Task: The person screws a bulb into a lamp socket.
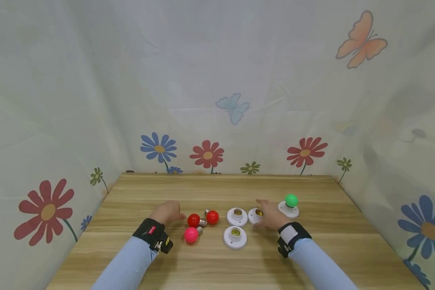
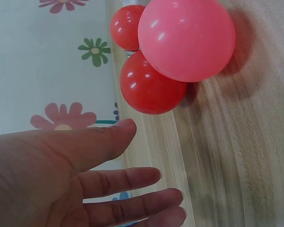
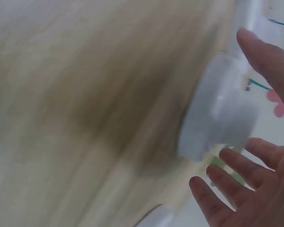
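Note:
My left hand (image 1: 168, 212) hovers just left of a cluster of three round bulbs, its fingers loosely extended and holding nothing. The cluster has a dark red bulb (image 1: 193, 220), a lighter red bulb (image 1: 212, 217) and a pink bulb (image 1: 191, 235), all lying on their sides with metal screw bases. Over at the right, my right hand (image 1: 272, 216) reaches around a white lamp socket (image 1: 253, 217); thumb and fingers are spread on either side of it. In the right wrist view that socket (image 3: 217, 109) sits between thumb and fingers, slightly blurred.
Two more white sockets stand left of the right hand, a rear one (image 1: 237, 222) and a front one (image 1: 235, 243). Beyond that hand, a green bulb (image 1: 291, 200) sits upright in another socket (image 1: 289, 211). The wooden table (image 1: 210, 270) meets a flower-printed curtain (image 1: 188, 100) at its back and sides.

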Tool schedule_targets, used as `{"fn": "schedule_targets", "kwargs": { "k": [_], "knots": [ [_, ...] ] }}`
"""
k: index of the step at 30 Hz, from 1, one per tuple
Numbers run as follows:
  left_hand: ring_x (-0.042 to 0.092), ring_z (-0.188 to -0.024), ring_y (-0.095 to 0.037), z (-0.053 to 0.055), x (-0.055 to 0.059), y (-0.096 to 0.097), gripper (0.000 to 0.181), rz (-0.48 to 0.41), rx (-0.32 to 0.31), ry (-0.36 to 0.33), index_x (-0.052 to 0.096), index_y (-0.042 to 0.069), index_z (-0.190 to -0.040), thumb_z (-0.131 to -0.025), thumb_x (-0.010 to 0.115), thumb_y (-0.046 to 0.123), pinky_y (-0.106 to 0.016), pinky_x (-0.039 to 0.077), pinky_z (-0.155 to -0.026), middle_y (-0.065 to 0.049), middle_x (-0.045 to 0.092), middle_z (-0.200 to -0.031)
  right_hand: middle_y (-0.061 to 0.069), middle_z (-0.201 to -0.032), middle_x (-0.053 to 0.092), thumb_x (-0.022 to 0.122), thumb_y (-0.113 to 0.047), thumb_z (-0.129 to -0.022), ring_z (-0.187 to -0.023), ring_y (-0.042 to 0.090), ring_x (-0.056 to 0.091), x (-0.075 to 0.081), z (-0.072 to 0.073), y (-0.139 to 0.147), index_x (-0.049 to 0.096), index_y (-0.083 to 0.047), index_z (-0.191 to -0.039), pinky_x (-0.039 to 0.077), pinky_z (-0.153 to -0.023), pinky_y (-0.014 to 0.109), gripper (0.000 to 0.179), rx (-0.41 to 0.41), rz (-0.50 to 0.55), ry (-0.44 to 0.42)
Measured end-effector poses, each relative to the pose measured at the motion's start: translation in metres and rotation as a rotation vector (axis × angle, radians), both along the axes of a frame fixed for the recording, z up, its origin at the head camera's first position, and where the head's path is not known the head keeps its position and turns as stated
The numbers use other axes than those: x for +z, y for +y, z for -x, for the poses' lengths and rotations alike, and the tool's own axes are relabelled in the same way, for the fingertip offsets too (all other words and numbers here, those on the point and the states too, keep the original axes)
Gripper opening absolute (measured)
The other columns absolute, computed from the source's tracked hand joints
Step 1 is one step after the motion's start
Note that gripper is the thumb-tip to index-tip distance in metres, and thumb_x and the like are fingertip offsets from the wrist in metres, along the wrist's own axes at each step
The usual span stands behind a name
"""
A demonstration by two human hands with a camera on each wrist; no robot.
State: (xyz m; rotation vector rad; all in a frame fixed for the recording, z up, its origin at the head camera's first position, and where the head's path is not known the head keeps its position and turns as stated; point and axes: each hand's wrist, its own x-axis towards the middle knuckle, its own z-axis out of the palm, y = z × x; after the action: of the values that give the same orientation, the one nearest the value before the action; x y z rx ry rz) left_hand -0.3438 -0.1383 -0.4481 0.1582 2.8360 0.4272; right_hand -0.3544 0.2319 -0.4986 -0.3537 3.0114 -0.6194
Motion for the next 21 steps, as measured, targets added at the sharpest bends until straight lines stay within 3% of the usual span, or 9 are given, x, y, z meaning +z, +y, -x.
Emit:
{"fn": "schedule_targets", "kwargs": {
  "k": [5, 10, 16, 21],
  "knots": [
    [0.049, -0.064, -0.019, -0.006, 0.004, -0.001, 0.027, -0.003, 0.001, 0.008, 0.063, 0.005, -0.079, -0.090, 0.068, 0.029, -0.030, 0.037, -0.057, -0.004, 0.052, -0.067, 0.025, -0.131, 0.054, 0.088, -0.038, -0.065, -0.121, 0.042, 0.051, -0.014, 0.008, 0.004, 0.050, 0.003, -0.133, 0.041, -0.102, 0.054, 0.087, -0.003, -0.027, -0.026],
    [0.049, -0.064, -0.019, -0.009, 0.006, 0.000, 0.026, -0.001, -0.005, 0.009, 0.062, 0.005, -0.082, -0.090, 0.067, 0.029, -0.029, 0.037, -0.057, -0.004, 0.052, -0.068, 0.024, -0.126, 0.056, 0.086, -0.038, -0.069, -0.116, 0.040, 0.055, -0.010, 0.007, 0.006, 0.054, 0.001, -0.129, 0.044, -0.099, 0.054, 0.080, -0.046, -0.035, -0.061],
    [0.049, -0.063, -0.019, -0.006, 0.003, 0.000, 0.027, 0.001, 0.008, -0.005, 0.064, 0.004, -0.084, -0.090, 0.067, 0.030, -0.029, 0.037, -0.056, -0.004, 0.052, -0.067, 0.024, -0.124, 0.054, 0.086, -0.033, -0.071, -0.108, 0.035, 0.058, 0.022, -0.005, -0.001, 0.054, 0.002, -0.130, 0.047, -0.094, 0.053, 0.076, -0.068, 0.059, 0.006],
    [0.049, -0.062, -0.019, -0.003, 0.002, 0.000, 0.027, 0.011, 0.006, -0.006, 0.066, 0.004, -0.084, -0.090, 0.068, 0.031, -0.029, 0.037, -0.057, -0.004, 0.052, -0.066, 0.021, -0.126, 0.053, 0.083, -0.033, -0.074, -0.111, 0.035, 0.056, 0.053, -0.018, -0.015, 0.053, -0.001, -0.134, 0.047, -0.097, 0.052, 0.074, -0.033, 0.159, 0.105]
  ]
}}
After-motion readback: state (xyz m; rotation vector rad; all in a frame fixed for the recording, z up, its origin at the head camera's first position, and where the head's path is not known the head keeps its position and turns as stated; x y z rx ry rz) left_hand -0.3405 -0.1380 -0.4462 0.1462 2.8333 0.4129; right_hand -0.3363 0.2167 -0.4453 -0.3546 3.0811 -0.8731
